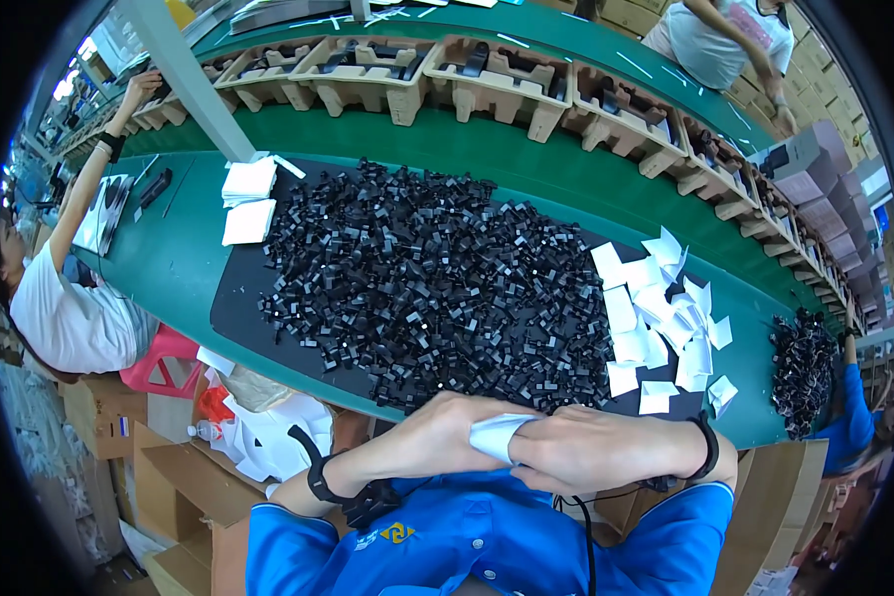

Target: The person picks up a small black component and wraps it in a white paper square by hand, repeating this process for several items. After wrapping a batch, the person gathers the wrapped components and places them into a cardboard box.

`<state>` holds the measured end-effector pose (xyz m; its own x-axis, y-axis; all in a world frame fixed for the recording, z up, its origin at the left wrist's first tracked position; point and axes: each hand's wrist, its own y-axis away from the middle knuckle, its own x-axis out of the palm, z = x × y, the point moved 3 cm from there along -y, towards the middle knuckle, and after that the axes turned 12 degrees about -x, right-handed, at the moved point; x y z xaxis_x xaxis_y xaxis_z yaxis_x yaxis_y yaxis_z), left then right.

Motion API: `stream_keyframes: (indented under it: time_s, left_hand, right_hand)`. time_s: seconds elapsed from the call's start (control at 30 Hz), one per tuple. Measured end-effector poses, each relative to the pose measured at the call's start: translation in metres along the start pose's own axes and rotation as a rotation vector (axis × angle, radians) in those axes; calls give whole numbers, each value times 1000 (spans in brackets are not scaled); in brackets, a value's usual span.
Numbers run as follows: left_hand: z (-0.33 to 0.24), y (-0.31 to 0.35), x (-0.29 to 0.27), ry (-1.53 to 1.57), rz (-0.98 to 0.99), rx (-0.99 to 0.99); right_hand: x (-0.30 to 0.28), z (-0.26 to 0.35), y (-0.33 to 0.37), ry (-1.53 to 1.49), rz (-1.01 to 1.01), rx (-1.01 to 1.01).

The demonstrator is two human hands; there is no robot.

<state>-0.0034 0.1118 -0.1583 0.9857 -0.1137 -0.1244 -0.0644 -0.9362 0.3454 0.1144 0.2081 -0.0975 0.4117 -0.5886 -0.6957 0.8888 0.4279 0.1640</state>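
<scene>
A small folded white paper slip [499,435] is between my two hands, just over the near edge of the bench. My left hand [445,425] closes on its left side, fingers curled and partly hidden. From the other side my right hand [581,447] grips the same slip, fingers bent around it. Whether anything is inside the fold, I cannot tell. Right beyond my hands spreads a big heap of small black plastic parts [437,268] on a dark mat [236,298]. Loose folded white papers [656,308] lie scattered at the heap's right.
Two stacks of white slips [248,221] sit by a grey post [194,84]. Behind runs a row of cardboard trays [407,84] with black parts. At far right is another dark pile [803,368]. Co-workers stand left, right and across; open cartons [194,487] are lower left.
</scene>
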Motion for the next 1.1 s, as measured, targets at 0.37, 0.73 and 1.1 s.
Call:
stream_keyframes:
  time_s: [0.37, 0.73, 1.1]
  left_hand:
    - [26, 21, -53, 176, -256, -183]
    - [28, 18, -66, 332, -337, -76]
    - [24, 12, -53, 218, -307, 26]
  right_hand:
    - [-16, -137, -30, 902, -463, 115]
    - [-15, -123, -57, 945, -225, 281]
    - [-50, -30, -13, 2, -721, -22]
